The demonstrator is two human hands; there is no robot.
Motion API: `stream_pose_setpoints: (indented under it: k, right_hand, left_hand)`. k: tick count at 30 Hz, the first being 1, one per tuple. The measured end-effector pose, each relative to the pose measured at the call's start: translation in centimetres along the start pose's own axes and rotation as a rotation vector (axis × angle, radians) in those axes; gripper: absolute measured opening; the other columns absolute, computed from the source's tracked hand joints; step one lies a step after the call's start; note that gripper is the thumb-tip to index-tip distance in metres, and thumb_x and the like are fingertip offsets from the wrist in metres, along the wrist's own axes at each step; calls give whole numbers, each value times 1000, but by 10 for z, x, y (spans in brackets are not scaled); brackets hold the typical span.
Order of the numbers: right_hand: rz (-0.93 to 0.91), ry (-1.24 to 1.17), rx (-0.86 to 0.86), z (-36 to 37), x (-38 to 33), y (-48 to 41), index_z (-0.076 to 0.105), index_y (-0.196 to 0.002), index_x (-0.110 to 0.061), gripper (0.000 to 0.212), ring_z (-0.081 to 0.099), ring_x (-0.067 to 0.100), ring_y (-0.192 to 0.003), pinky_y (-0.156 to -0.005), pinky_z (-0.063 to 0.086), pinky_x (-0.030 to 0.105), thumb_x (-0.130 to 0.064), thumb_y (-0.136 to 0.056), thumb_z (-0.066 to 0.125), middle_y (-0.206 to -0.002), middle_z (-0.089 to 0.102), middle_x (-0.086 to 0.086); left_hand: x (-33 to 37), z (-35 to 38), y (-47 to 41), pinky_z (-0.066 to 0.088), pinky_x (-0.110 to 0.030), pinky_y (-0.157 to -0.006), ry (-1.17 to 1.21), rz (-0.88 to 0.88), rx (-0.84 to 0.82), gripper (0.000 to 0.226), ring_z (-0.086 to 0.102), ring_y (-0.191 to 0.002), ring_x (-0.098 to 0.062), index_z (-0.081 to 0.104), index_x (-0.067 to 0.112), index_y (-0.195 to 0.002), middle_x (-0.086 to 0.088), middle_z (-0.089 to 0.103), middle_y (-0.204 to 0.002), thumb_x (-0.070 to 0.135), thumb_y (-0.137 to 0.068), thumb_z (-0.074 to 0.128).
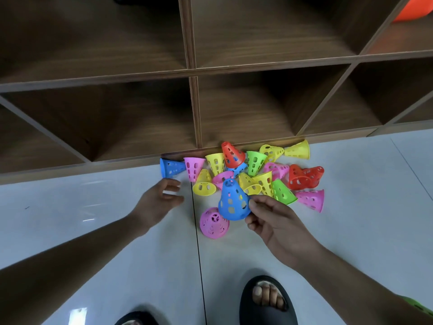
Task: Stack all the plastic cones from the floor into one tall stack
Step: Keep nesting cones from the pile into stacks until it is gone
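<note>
Your right hand (276, 221) pinches a blue cone (233, 200) at its lower rim between thumb and fingertips, narrow end up, just beside a pink cone (214, 222) that sits on the floor (93, 207). Your left hand (159, 200) holds nothing; its fingers are loosely bent, near a second blue cone (171, 167) lying on its side at the foot of the wooden shelf unit (194, 109). The other cones (255, 174), yellow, red, green, pink and blue, lie jumbled in a heap on the white tiles along the shelf base.
</note>
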State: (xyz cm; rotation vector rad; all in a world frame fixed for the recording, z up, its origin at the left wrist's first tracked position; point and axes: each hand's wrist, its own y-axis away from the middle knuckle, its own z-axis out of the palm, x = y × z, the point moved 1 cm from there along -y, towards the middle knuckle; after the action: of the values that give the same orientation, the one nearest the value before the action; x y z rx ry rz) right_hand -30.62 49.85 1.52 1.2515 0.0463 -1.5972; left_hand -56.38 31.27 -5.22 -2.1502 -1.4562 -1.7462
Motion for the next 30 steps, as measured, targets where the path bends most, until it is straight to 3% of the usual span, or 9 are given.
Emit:
stream_pose_setpoints:
  k: [6,10,13,17,21,26,30]
  right_hand:
    - [68,169,-96,14,12,-3,64,-118,6,28,65,23,-75,-70,53,31,-11,-96,68,-88,69,18]
    - [123,282,-27,14,26,-8,63,-113,7,18,70,25,-76,-69,58,31,-6,-101,66,-88,72,20]
    - [153,284,34,10,31,-12,64,-112,7,16,73,27,-78,-68,60,30,-5,-101,66,-92,73,23]
    - [165,289,62,3,31,-16,66,-113,5,16,74,33,-84,-70,60,32,-5,-100,68,-104,74,28]
    - [138,358,125,-10,27,-22,69,-110,-1,13,75,30,-83,-71,58,36,-5,-98,70,-104,77,20]
    - [2,503,404,-47,18,-36,70,-105,-11,14,74,25,-74,-64,57,36,-2,-94,69,-102,75,18]
    - [-79,622,589,-75,18,-31,70,-102,-20,15,72,21,-70,-62,56,36,-8,-94,68,-105,72,7]
  left_hand:
    - [-3,-17,-23,56,-28,-81,-200,93,180,44,59,-120,-15,62,38,-131,8,46,-136,31,-92,83]
    - [-2,-20,-35,47,-32,-102,-285,50,90,65,49,-137,-20,49,35,-153,4,39,-160,34,-95,79]
    - [-3,-20,-38,44,-37,-109,-284,-7,31,69,45,-144,-23,42,35,-159,2,37,-167,35,-98,75]
    - [-5,-23,-28,47,-31,-94,-194,-40,51,58,56,-126,-21,50,35,-153,0,53,-150,34,-100,73]
    - [-2,-26,-5,48,-22,-81,-138,95,178,28,66,-114,-13,68,33,-128,7,70,-128,24,-101,70]
    - [12,-26,27,48,-24,-71,59,157,242,26,63,-78,-3,78,33,-106,20,75,-93,11,-103,64]
    - [36,-22,46,53,-27,-76,222,188,194,24,65,-83,-8,80,28,-109,11,78,-102,11,-104,64]
